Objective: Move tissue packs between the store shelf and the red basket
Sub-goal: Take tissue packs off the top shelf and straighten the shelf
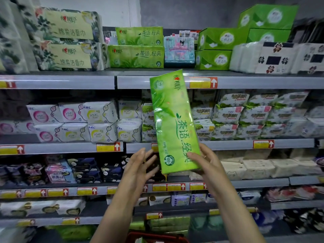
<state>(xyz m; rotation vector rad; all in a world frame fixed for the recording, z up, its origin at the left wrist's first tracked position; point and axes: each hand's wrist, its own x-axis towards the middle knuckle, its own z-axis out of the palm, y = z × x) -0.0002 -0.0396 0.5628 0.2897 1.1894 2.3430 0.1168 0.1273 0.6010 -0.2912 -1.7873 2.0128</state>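
A long green tissue pack [172, 120] stands on end in mid-air in front of the shelves, tilted slightly. My right hand [207, 161] grips its lower end, thumb across the front. My left hand [140, 163] is just left of the pack's bottom, fingers straight and spread, holding nothing. Two matching green packs [137, 48] lie stacked on the top shelf [70, 81]. The red basket [156, 237] shows only its rim at the bottom edge, between my forearms.
The top shelf also holds floral packs [66, 39] at left, a pastel pack [179, 50], green boxes [217, 48] and white packs [273, 57] at right. Lower shelves are filled with several rows of packaged goods and yellow price tags.
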